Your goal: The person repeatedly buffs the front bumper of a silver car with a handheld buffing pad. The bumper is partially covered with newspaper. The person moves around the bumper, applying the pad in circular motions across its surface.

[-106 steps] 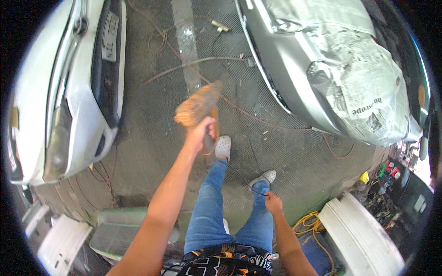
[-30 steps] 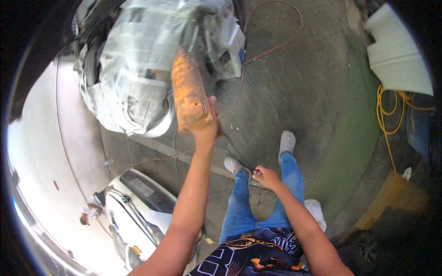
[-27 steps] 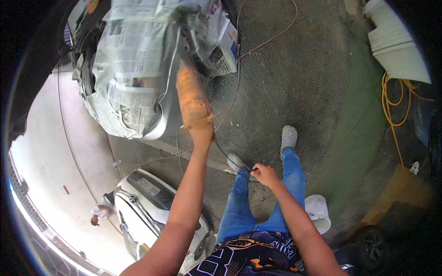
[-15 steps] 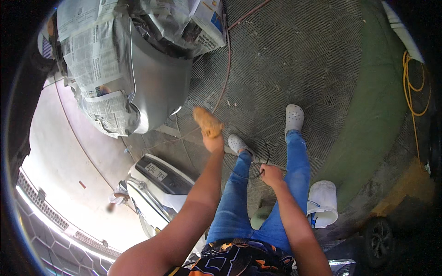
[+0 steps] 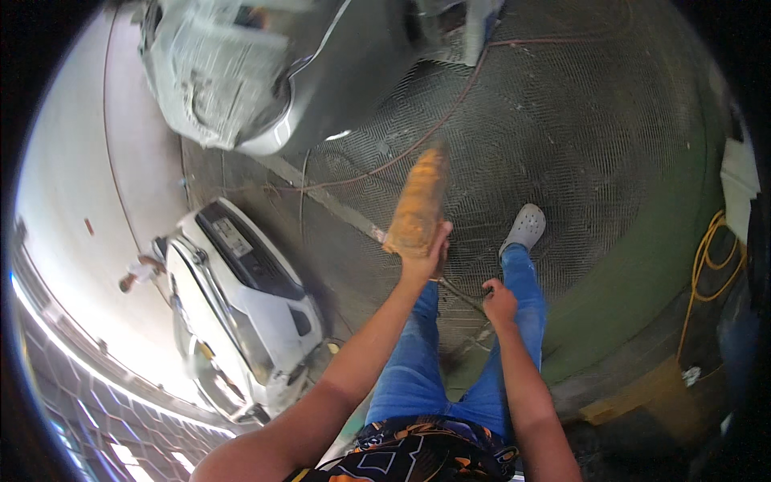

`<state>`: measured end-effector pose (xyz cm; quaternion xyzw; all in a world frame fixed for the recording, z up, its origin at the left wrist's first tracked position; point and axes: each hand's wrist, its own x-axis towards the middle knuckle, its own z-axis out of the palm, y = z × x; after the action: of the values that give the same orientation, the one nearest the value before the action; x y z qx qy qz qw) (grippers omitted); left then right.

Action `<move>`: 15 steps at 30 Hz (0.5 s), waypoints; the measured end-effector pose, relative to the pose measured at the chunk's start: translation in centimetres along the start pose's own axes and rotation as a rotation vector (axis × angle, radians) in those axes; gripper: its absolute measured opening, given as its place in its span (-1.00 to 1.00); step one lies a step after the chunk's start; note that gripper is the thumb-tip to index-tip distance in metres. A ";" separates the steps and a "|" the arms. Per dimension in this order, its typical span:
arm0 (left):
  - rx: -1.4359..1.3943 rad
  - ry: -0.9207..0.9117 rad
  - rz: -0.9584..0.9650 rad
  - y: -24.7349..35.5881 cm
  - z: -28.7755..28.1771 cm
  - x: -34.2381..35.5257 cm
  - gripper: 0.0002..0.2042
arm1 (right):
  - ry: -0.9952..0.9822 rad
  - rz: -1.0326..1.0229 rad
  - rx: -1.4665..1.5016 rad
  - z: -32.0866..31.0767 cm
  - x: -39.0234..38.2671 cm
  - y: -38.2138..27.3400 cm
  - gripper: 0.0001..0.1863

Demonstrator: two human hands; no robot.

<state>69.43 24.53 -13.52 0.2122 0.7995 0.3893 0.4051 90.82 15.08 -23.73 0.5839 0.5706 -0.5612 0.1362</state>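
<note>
My left hand (image 5: 427, 255) is closed round the near end of a long orange-brown tool (image 5: 418, 205), which is smeared by motion; its exact kind does not show. A dark cord (image 5: 461, 294) runs from beside the left hand towards my right hand (image 5: 499, 304), whose fingers are curled round it. Both hands are in front of my legs, above the floor. Beyond the tool, at the upper left, stands a silver car (image 5: 345, 88) with its front partly covered by masking sheets (image 5: 233, 80).
A white car (image 5: 273, 329) stands at the left, with a person (image 5: 140, 273) beyond it. A reddish hose (image 5: 426, 132) crosses the ribbed floor (image 5: 578, 161). A yellow cable (image 5: 703, 253) hangs at the right, past a green strip (image 5: 642, 297). Cardboard (image 5: 634, 398) lies lower right.
My left hand has swung right with the orange-brown tool, closer to my right hand. The right hand has moved slightly right, still on the cord. The view has turned and the bucket has left it.
</note>
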 end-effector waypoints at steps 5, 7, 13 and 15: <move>-0.268 0.078 -0.145 -0.5 -4.6 0.5 -0.87 | 0.153 0.244 0.727 -1.6 2.5 0.7 -0.57; -0.406 0.213 -0.148 -1.9 -9.9 0.9 -0.90 | 0.038 0.590 1.057 -4.0 3.1 -0.4 -0.55; -0.889 0.694 -0.109 -7.7 -31.1 2.1 -0.91 | -0.159 0.590 1.587 -5.0 4.7 -10.8 -0.77; -0.997 0.747 -0.118 -9.8 -35.5 2.4 -0.90 | -0.124 0.525 1.532 -4.2 6.0 -14.6 -0.81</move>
<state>38.97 4.19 -9.38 -0.1975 0.6199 0.7403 0.1693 79.29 26.06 -20.16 0.5977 -0.1362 -0.7771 -0.1426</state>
